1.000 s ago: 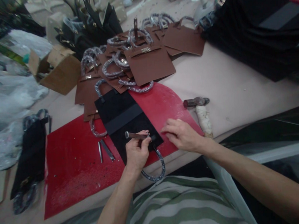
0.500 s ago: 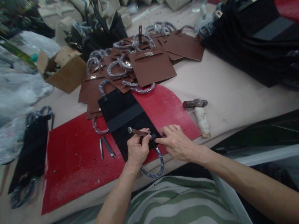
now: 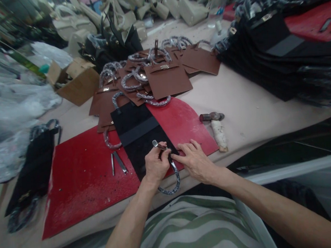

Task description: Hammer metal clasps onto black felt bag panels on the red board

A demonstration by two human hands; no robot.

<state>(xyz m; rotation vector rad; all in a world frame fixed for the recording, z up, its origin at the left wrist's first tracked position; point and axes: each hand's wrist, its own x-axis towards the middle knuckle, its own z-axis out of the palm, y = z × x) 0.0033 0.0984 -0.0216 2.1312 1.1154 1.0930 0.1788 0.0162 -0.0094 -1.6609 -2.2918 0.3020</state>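
Note:
A black bag panel (image 3: pixel 139 131) lies flat across a red board (image 3: pixel 87 180), with a plastic-wrapped handle (image 3: pixel 176 180) looping off its near end. My left hand (image 3: pixel 156 162) is closed round a short metal punch (image 3: pixel 158 144), whose lower end meets the panel beside the handle's base. My right hand (image 3: pixel 196 160) rests just to the right, its index finger touching the handle's base and its other fingers spread. The exact spot under the fingertips is partly hidden.
A hammer (image 3: pixel 217 130) lies on the right. Two metal tools (image 3: pixel 119 162) rest on the board. Brown bag panels (image 3: pixel 169 81) are heaped behind, black panels (image 3: pixel 267 59) at the back right, a cardboard box (image 3: pixel 77 82) at the back left.
The punch in my left hand has gone from leaning left to more upright. My right hand stays beside the handle's base. The whole view has shifted slightly.

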